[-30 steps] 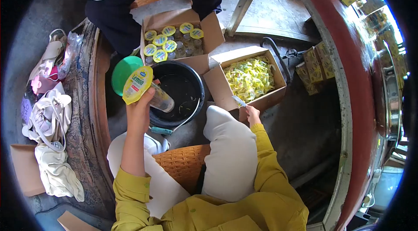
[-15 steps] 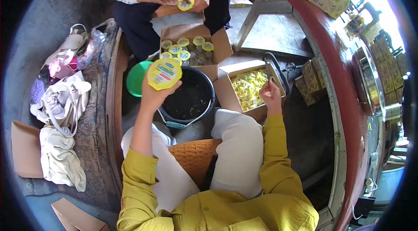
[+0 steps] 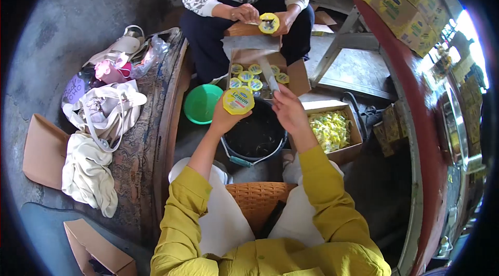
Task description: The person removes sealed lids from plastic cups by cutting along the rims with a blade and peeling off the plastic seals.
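My left hand [image 3: 227, 121] is closed around a plastic cup whose yellow lid [image 3: 238, 100], printed "Lemon", faces up. Beside it, my right hand [image 3: 289, 110] grips a long, flat, pale blade-like strip [image 3: 268, 73] that points forward and up. The strip is apart from the lid. Below both hands stands a black bucket [image 3: 254, 138] with a wire handle. Just beyond it, a cardboard box [image 3: 296, 75] holds several cups with similar yellow lids. To the right of my right hand, an open carton [image 3: 354, 150] is filled with small yellow packets [image 3: 328, 130].
Across from me, a seated person's hands [image 3: 245, 14] work at another yellow-lidded cup [image 3: 269, 23]. A green basin [image 3: 201, 104] stands left of the bucket. Bags [image 3: 106, 109] lie on a carved wooden bench [image 3: 140, 172]. A red-edged table [image 3: 416, 120] with stacked cartons [image 3: 400, 8] is at right.
My right hand has moved left from the packet carton to beside the lidded cup, bringing the pale strip with it. My left hand still holds the cup. The whole view has shifted.
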`<action>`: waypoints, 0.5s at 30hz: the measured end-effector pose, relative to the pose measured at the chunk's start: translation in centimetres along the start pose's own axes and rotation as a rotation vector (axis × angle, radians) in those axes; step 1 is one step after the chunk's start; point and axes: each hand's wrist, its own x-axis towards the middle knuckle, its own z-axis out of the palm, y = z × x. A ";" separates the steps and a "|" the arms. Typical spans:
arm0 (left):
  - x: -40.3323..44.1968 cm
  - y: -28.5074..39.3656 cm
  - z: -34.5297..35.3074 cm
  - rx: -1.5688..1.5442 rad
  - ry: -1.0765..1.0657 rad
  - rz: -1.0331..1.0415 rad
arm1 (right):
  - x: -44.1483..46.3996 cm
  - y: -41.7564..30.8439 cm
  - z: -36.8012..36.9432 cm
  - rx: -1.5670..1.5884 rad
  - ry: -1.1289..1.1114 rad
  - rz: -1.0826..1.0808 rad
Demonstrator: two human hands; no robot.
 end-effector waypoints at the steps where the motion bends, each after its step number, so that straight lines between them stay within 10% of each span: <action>1: 0.0 0.0 0.1 0.024 0.014 0.009 | 0.1 0.6 -0.8 -0.140 0.026 -0.013; 8: 0.9 0.3 1.4 0.071 0.002 0.009 | -2.0 -1.3 -1.8 -1.035 -0.107 -0.550; 15: 0.6 0.6 2.6 0.017 -0.018 0.032 | -2.9 -1.1 -1.0 -1.155 -0.096 -0.605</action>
